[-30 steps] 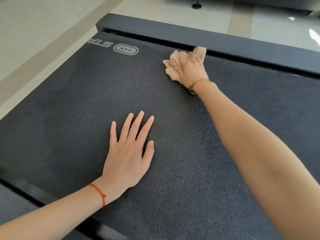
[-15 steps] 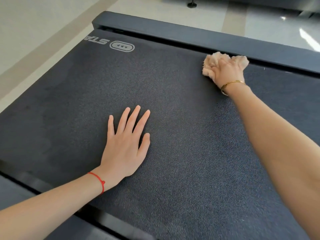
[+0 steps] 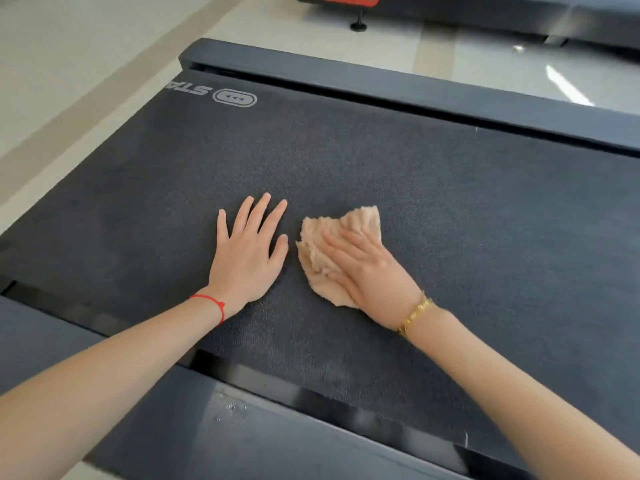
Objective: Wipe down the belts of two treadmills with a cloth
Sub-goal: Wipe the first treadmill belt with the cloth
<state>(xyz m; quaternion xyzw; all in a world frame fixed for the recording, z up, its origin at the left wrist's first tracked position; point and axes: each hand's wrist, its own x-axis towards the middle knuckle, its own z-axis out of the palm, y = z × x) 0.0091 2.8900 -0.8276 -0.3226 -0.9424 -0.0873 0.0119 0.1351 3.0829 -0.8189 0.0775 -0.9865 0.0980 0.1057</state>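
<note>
The dark textured treadmill belt (image 3: 450, 209) fills most of the view. A crumpled beige cloth (image 3: 318, 251) lies on it near the middle. My right hand (image 3: 367, 268) presses flat on the cloth with straight fingers, covering its right half. My left hand (image 3: 247, 252) rests flat on the belt just left of the cloth, fingers spread, holding nothing. A small gap separates its thumb from the cloth.
The treadmill's dark side rails run along the near edge (image 3: 277, 434) and the far edge (image 3: 415, 88). A white logo (image 3: 235, 98) marks the belt's far left. Pale floor (image 3: 86, 64) lies beyond, and a second machine's base (image 3: 485, 12) stands at the top.
My right hand has pulled the cloth from the far rail back toward me to the middle of the belt, and its fingers went from bunched to flat. The left hand has stayed put.
</note>
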